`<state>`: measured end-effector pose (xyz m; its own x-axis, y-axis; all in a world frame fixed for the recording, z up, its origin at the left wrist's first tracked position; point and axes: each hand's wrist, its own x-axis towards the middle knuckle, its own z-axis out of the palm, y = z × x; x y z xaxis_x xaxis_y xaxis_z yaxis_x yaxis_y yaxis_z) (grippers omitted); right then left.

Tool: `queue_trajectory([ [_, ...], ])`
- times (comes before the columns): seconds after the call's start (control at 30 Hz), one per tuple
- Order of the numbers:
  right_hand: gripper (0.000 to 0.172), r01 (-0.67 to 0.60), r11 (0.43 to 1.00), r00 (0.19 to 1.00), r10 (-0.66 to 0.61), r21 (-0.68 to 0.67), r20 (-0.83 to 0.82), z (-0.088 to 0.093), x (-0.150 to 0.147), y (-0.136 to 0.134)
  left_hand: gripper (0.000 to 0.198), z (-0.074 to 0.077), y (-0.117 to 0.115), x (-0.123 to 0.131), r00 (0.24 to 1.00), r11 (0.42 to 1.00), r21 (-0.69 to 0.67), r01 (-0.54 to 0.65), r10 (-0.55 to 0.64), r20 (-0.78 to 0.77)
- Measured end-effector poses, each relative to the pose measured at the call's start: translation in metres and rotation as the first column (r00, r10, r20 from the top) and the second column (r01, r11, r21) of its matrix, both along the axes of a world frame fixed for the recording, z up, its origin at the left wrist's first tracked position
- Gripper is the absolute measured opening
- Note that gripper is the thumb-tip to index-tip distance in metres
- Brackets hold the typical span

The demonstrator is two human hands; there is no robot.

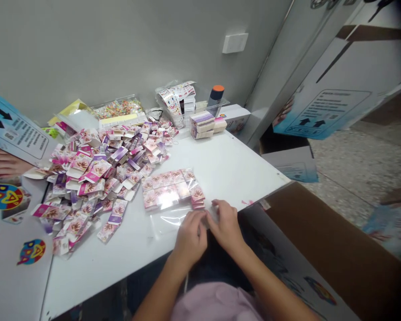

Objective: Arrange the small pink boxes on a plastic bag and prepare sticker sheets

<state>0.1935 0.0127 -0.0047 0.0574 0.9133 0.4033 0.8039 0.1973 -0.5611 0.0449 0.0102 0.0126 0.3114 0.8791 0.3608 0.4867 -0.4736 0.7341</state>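
A clear plastic bag (169,221) lies flat on the table, with small pink-and-white printed boxes (167,189) in rows inside it. A short stack of pink boxes (198,198) sits at its right end. My left hand (191,236) is at the bag's near right corner, fingers curled in a pinch on the film. Close against it, my right hand (227,225) bends its thumb and forefinger towards the same spot. The fingertips of both hands almost meet, and the film between them is hard to see.
Many loose pink and purple boxes (96,171) are heaped at left. Behind stand bundled boxes (202,125), an orange-capped bottle (216,100) and a tray of coloured bits (118,107). Large cartons (16,129) flank the white table (234,165); an open brown carton (321,232) is at right.
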Motion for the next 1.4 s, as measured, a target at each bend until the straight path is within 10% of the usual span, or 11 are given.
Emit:
queue_trajectory([
  [0.27, 0.030, -0.095, 0.987, 0.995, 0.092, -0.126, -0.032, -0.004, -0.004, -0.007, 0.029, 0.001, 0.021, 0.024, 0.992, 0.992, -0.040, -0.121, 0.120, -0.038],
  [0.63, 0.028, -0.075, 0.992, 0.997, 0.071, -0.103, -0.039, -0.007, -0.005, -0.011, 0.028, 0.018, 0.027, 0.016, 0.902, 0.952, 0.232, -0.199, 0.270, -0.336],
  [0.83, 0.026, -0.010, 0.996, 0.999, 0.008, -0.091, -0.032, -0.010, -0.002, -0.011, 0.033, 0.053, 0.068, 0.000, 0.812, 0.949, 0.313, -0.040, 0.213, -0.543],
  [1.0, 0.025, -0.018, 0.997, 1.000, 0.016, -0.079, -0.018, -0.009, -0.003, -0.011, 0.070, 0.046, 0.090, 0.003, 0.649, 0.973, 0.188, 0.131, 0.059, -0.758],
  [1.17, 0.026, -0.045, 0.995, 0.998, 0.041, -0.087, -0.046, -0.006, -0.003, -0.010, 0.055, 0.027, 0.090, 0.011, 0.586, 0.963, 0.172, 0.206, 0.019, -0.810],
  [1.4, 0.028, -0.061, 0.993, 0.994, 0.053, -0.096, -0.091, -0.002, -0.002, -0.012, 0.021, 0.044, 0.098, 0.010, 0.636, 0.904, 0.128, 0.408, -0.180, -0.751],
])
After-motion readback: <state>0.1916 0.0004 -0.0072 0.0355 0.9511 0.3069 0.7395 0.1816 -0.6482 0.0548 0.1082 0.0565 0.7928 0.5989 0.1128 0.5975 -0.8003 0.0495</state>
